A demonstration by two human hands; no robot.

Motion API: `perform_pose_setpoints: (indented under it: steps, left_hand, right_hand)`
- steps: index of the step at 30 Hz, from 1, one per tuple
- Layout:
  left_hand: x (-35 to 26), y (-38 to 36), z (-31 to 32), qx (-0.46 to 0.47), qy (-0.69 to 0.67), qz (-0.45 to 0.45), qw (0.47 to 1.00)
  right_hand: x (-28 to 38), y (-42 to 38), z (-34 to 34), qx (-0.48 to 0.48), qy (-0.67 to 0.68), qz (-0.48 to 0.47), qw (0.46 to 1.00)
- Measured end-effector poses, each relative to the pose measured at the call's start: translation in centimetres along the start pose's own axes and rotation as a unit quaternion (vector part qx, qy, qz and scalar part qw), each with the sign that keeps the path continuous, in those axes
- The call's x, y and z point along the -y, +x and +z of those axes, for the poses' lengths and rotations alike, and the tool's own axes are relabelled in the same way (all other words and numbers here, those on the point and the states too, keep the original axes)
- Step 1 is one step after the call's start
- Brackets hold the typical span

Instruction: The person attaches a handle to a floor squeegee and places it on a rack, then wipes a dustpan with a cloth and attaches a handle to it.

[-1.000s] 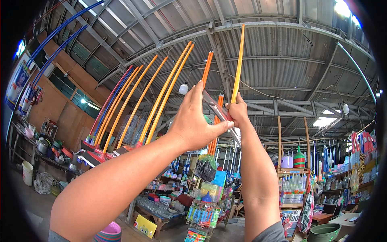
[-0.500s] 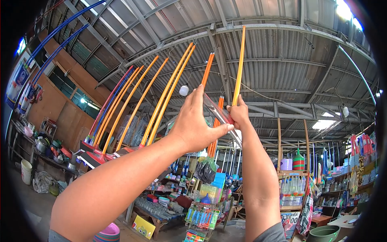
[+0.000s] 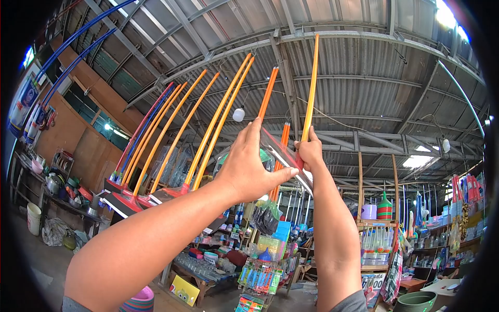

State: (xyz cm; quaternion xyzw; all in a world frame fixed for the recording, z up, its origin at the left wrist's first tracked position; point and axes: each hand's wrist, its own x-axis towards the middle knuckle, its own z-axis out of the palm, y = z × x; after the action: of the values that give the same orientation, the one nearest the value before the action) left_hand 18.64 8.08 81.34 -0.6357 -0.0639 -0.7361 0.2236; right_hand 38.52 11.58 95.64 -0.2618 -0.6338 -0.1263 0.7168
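A floor squeegee with a long yellow-orange handle [image 3: 312, 83] is raised in front of me. My right hand [image 3: 310, 152] is wrapped round the handle just beside its head. The red and clear squeegee head [image 3: 278, 148] slants down to the right between my hands. My left hand [image 3: 247, 166] is spread along the head, its fingers stretched up near the upper end and its thumb lying over the lower part. More squeegees with orange handles [image 3: 221, 114] hang to the left, their red and black heads [image 3: 122, 203] downward and partly behind my left forearm.
Bundled orange poles [image 3: 268, 93] hang just beyond my left fingers. A light bulb [image 3: 238, 115] dangles nearby. Below stand a table of glassware [image 3: 195, 268], a rack of packaged goods [image 3: 260, 275], stacked pink basins [image 3: 139, 300] and a green tub [image 3: 416, 301]. Metal roof beams run overhead.
Both hands and the squeegee head have dropped slightly in view. My left hand stays spread along the head, and my right hand keeps its hold on the handle.
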Motion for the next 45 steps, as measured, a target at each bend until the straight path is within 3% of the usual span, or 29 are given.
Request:
perform_pose_setpoints:
  steps: [7, 12, 16, 22, 27, 33, 38, 43, 45]
  left_hand:
    - [-0.9, -0.9, -0.5, 0.011, -0.003, -0.005, 1.000]
    - [-1.2, -2.5, -0.8, 0.023, -0.011, -0.016, 1.000]
    - [-1.4, -3.7, -1.5, 0.027, -0.013, -0.013, 0.999]
    - [-2.0, -6.1, -2.9, 0.051, -0.040, -0.019, 0.998]
    - [-1.9, -8.6, -3.5, 0.056, -0.018, -0.028, 0.998]
    - [-1.5, -9.3, -4.5, 0.046, -0.029, -0.065, 0.996]
    - [-1.5, -9.3, -4.9, 0.025, -0.033, -0.056, 0.998]
    - [-1.9, -9.9, -7.0, 0.033, -0.042, -0.064, 0.997]
    - [-2.5, -10.9, -8.4, 0.046, -0.060, -0.073, 0.994]
  right_hand:
    - [0.9, -2.3, -0.6, -0.002, 0.019, 0.018, 1.000]
    - [-1.8, -1.8, -0.9, -0.027, -0.021, -0.043, 0.998]
    - [-0.4, -4.5, -1.0, -0.018, -0.004, -0.004, 1.000]
    - [-3.7, -5.8, -0.9, -0.048, -0.030, -0.029, 0.998]
    - [-4.9, -7.8, -1.0, -0.013, -0.055, -0.008, 0.998]
    - [-5.6, -7.4, -0.4, -0.023, -0.127, -0.061, 0.990]
    - [-4.7, -7.5, -0.8, -0.007, -0.173, -0.041, 0.984]
    - [3.8, -12.1, -3.0, 0.040, -0.301, 0.057, 0.951]
    - [5.7, -13.1, -5.4, 0.080, -0.253, 0.080, 0.961]
